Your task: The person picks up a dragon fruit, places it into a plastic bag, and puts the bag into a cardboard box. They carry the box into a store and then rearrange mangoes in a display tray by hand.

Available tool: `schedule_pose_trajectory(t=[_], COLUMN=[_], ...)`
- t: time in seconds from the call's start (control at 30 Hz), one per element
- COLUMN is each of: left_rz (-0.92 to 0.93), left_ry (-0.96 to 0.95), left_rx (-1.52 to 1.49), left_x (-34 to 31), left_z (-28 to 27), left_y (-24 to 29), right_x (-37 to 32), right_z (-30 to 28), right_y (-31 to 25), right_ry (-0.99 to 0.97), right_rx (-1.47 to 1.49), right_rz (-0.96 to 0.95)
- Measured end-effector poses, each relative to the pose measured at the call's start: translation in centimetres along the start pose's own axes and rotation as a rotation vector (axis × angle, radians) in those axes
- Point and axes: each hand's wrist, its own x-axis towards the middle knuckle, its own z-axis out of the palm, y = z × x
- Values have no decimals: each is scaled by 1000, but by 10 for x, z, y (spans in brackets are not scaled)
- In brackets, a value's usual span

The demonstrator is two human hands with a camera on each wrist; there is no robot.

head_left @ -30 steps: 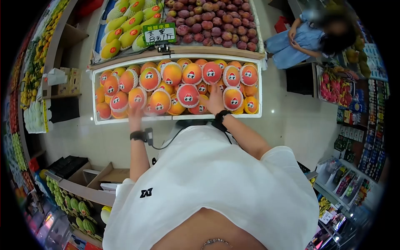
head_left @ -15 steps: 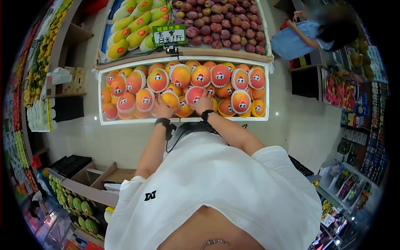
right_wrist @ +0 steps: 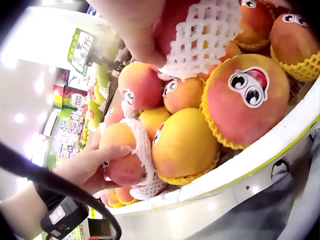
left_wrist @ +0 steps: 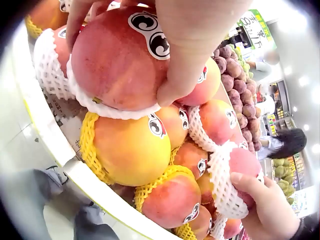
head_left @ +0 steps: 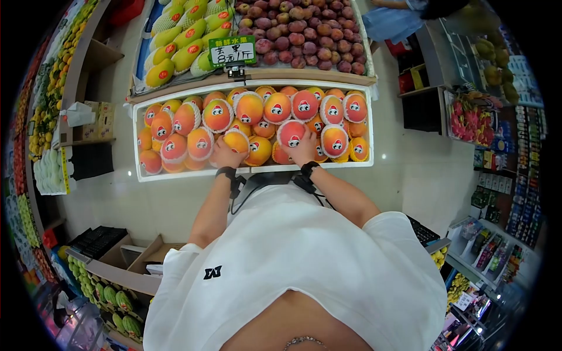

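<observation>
A white foam crate (head_left: 253,169) of red and yellow mangoes, many wearing foam nets and cartoon-eye stickers, lies before me. At its near side my left hand (head_left: 229,155) grips an orange-red mango (head_left: 236,140) from above, thumb and fingers spread round it. In the left wrist view this mango (left_wrist: 117,65) sits in a white net, over a yellow-netted mango (left_wrist: 131,147). Further right, my right hand (head_left: 302,152) holds a redder mango (head_left: 291,133). Its white net (right_wrist: 205,37) shows in the right wrist view, close above other mangoes; most of that hand's fingers are hidden there.
Behind the crate stand plums (head_left: 301,35), green-yellow mangoes (head_left: 187,35) and a price sign (head_left: 233,51). Dragon fruit (head_left: 468,120) fills a stand on the right. A person in blue (head_left: 392,22) is at the upper right. Shelves of fruit line the left.
My left hand has come right from the crate's left part and taken hold of a mango. The right hand has gripped the red mango and shifted it right. The person in blue has moved farther off.
</observation>
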Motion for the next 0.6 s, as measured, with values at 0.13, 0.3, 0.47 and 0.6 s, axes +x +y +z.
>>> schedule_pose_trajectory(t=[0.13,0.3,0.47,0.6], left_rz=[-25,35,147,220], left_ry=[-12,72,-22,-69], left_rx=[-39,-91,-198,-139], left_x=[-1,0,-5,0], left_z=[-3,3,-3,13], left_y=[7,15,45,58], right_x=[8,7,9,14], right_z=[-3,0,3,-4], right_y=[24,30,29,27], right_ry=[129,152,154,95], right_rx=[-31,-170,-287,-448], right_rz=[-15,50,31,-6])
